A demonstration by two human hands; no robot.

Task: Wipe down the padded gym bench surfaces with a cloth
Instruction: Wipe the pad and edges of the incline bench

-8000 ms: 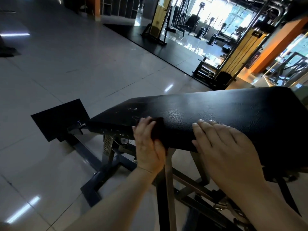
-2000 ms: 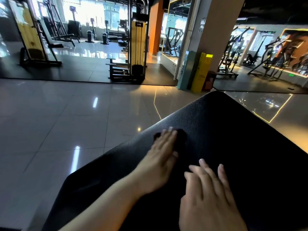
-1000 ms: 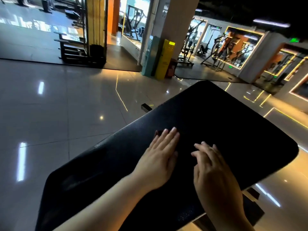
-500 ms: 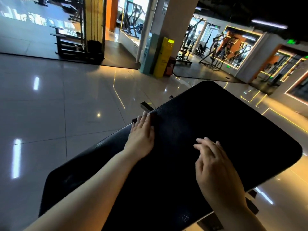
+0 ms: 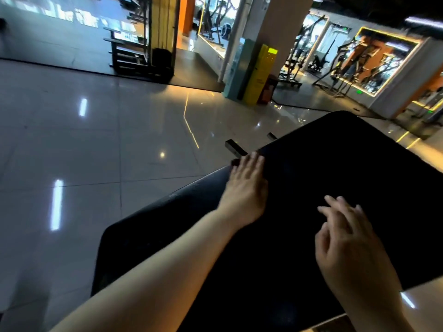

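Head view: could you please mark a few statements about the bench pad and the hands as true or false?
1. The left hand lies flat at the pad's left edge. True.
2. The right hand grips the cloth. False: it holds nothing; the cloth's dark edge peeks out from under the left hand.
3. The pad is red. False: it is black.
4. A yellow box stands beside the pillar. True.

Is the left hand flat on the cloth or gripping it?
Flat: fingers of the left hand lie straight at the edge of the bench pad, a sliver of cloth showing past them.
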